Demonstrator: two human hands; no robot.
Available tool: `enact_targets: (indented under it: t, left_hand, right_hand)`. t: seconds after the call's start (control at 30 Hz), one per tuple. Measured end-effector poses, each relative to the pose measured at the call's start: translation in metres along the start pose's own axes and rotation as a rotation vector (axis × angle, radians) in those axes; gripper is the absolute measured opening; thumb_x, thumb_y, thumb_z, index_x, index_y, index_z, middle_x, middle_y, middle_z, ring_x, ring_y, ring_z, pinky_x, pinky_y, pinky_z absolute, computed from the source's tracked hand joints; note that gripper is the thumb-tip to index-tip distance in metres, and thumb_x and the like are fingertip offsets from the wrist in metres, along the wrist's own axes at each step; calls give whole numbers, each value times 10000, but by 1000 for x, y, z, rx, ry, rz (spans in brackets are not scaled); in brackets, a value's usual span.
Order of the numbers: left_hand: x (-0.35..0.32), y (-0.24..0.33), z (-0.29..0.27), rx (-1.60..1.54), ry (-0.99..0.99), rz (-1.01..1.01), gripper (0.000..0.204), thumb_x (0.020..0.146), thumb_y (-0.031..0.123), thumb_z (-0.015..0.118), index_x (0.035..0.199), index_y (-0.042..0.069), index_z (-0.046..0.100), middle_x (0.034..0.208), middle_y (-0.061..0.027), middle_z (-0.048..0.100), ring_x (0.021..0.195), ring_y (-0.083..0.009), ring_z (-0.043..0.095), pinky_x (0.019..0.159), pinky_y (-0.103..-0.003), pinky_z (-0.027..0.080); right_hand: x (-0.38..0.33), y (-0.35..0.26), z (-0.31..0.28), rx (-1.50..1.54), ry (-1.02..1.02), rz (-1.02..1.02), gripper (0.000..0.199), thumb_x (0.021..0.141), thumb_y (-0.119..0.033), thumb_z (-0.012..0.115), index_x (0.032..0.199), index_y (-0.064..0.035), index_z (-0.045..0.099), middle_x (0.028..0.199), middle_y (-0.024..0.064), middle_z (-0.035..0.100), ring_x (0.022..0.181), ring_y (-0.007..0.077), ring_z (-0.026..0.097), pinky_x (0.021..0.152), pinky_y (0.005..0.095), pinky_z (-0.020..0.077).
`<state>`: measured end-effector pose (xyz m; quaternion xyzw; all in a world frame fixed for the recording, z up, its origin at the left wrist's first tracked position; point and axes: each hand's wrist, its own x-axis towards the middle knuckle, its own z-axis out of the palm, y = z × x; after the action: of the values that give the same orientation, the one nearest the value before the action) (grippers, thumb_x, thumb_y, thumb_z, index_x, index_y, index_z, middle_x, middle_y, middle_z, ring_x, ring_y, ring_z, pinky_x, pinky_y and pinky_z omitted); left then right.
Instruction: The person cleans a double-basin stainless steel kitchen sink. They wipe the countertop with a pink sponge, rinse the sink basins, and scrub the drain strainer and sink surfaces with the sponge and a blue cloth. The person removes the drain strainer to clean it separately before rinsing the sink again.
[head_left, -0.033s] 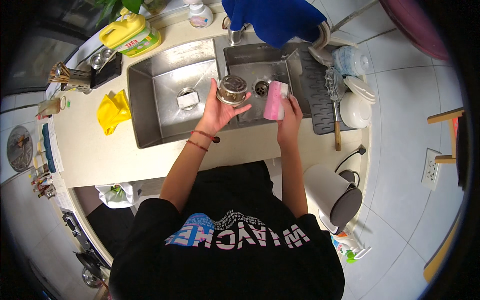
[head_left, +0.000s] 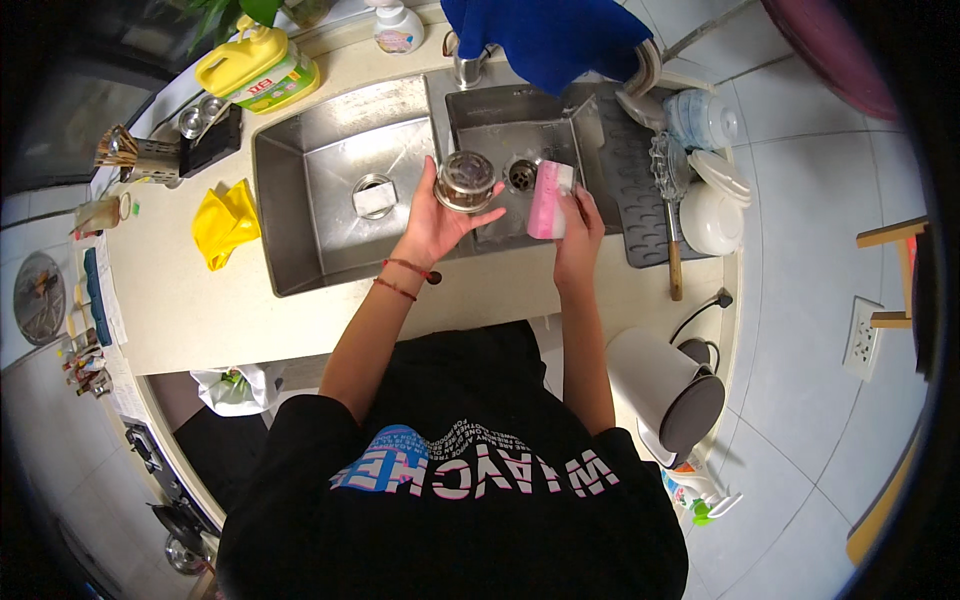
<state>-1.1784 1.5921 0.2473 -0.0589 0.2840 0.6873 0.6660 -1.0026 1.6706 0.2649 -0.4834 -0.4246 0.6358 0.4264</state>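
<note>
My left hand holds a round metal sink strainer over the divider side of the right sink basin, thumb and fingers spread around it. In my right hand is a pink-and-white block that looks like a sponge, gripped at its right side. The two things are apart. Below them lies the right basin, its drain showing between my hands. A small white block rests over the drain of the left basin.
Left of the sink are a yellow cloth and a yellow jug. A blue cloth hangs behind the tap. On the right a grey mat bears a wooden-handled skimmer; white bowls stand beside it.
The pink-and-white block has turned slightly in my right hand, showing more of its white side. The strainer has tilted a little in my left hand.
</note>
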Motion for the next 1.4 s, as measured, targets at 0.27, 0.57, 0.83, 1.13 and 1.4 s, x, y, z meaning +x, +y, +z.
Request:
enact_targets:
  t: [0.27, 0.57, 0.83, 1.13, 1.4]
  left_hand:
    - [29, -15, -1, 29, 59, -40, 534, 997, 460, 257, 1288, 94, 514, 1213, -161, 604, 1103, -301, 590, 913, -487, 491]
    - [45, -26, -5, 62, 41, -53, 480, 969, 406, 332, 1213, 55, 552, 1128, -123, 638, 1025, -273, 619, 916, -421, 498]
    - [48, -18, -10, 96, 42, -64, 441, 945, 381, 382, 1165, 54, 580, 1106, -139, 643, 1019, -284, 621, 899, -436, 511]
    - [55, -9, -12, 117, -93, -72, 447, 948, 378, 367, 1132, 36, 587, 1090, -138, 655, 988, -266, 640, 865, -407, 529]
    - [51, -10, -3, 146, -4, -8, 434, 953, 375, 361, 1119, 38, 579, 1045, -132, 661, 952, -262, 648, 855, -395, 533]
  right_hand:
    - [8, -12, 12, -595, -62, -712, 291, 792, -85, 714, 1080, -65, 678, 1049, 123, 577, 921, 244, 596, 793, 322, 494]
    - [28, -1, 20, -868, -197, -1019, 325, 751, -171, 738, 1074, -192, 709, 957, 120, 540, 832, 283, 576, 681, 373, 503]
    - [19, 9, 18, -847, -304, -1038, 299, 749, -149, 742, 1046, -166, 706, 973, 122, 537, 829, 287, 589, 686, 384, 522]
    - [-10, 2, 23, -794, -608, -1094, 314, 727, -51, 738, 1032, -102, 689, 960, 120, 529, 773, 261, 573, 629, 335, 499]
    - [-2, 16, 14, -810, -339, -1035, 289, 707, -97, 739, 991, -137, 703, 909, 71, 534, 785, 240, 593, 614, 339, 515]
